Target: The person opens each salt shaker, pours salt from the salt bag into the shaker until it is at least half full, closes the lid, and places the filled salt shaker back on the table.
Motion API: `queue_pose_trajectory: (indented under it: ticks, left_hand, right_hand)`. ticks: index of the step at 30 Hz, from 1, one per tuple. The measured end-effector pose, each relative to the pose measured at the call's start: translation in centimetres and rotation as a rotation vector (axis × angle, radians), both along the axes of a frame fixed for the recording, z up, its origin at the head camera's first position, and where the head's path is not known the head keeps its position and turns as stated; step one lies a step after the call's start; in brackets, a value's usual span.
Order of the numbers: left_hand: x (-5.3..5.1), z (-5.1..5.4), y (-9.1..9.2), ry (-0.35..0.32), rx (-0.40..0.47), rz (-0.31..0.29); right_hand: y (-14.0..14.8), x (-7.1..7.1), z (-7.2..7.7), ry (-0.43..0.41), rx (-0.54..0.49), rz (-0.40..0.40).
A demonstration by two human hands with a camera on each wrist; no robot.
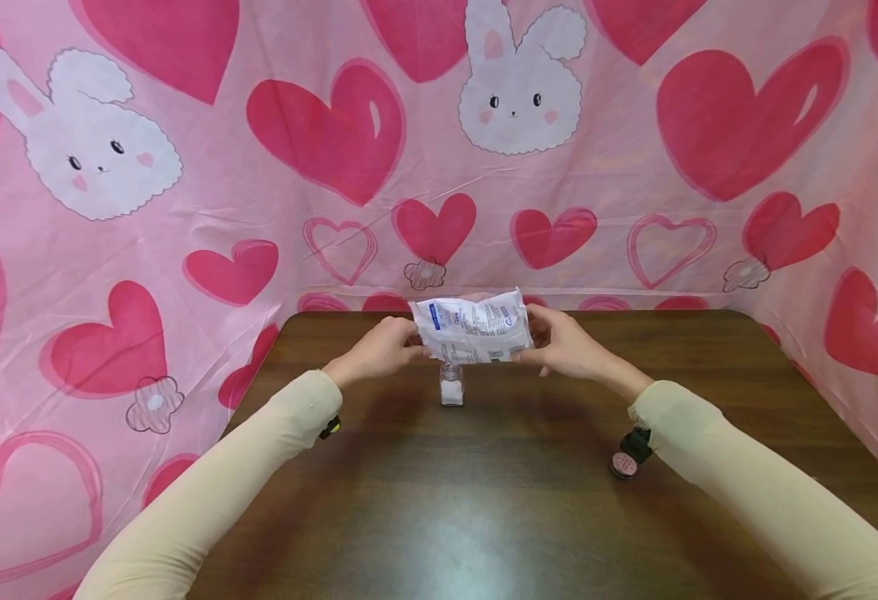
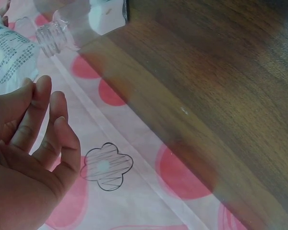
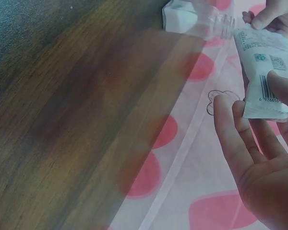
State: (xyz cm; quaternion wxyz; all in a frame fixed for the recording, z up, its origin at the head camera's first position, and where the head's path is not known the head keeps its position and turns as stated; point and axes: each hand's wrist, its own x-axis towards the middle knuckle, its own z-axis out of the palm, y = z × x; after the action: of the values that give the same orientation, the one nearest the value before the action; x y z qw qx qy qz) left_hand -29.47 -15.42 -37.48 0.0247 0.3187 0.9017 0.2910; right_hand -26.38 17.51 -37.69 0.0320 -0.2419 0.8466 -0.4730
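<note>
A white printed plastic packet (image 1: 473, 327) is up in the air, held level between both hands. My left hand (image 1: 382, 346) pinches its left end between thumb and forefinger, and the other fingers are bent loosely in the left wrist view (image 2: 38, 148). At the opposite end my right hand (image 1: 569, 343) grips the packet, thumb on the printed face and fingers behind (image 3: 264, 163). Just under the packet stands a clear glass jar (image 1: 451, 390) with a threaded, uncapped neck and white contents in its lower part. Whether anything is passing from packet to jar cannot be made out.
A round pink lid with small holes (image 1: 623, 465) lies on the dark wooden table (image 1: 408, 500), below the right wrist. Pink cloth (image 1: 423, 175) printed with hearts and rabbits hangs behind the table and at both sides.
</note>
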Motion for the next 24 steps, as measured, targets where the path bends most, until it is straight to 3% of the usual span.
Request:
queue_pose_trajectory:
  ticks: [24]
  left_hand:
    - [-0.25, -0.36, 0.1, 0.036, -0.02, 0.004]
  right_hand:
    - [0.12, -0.1, 0.06, 0.006, -0.013, 0.006]
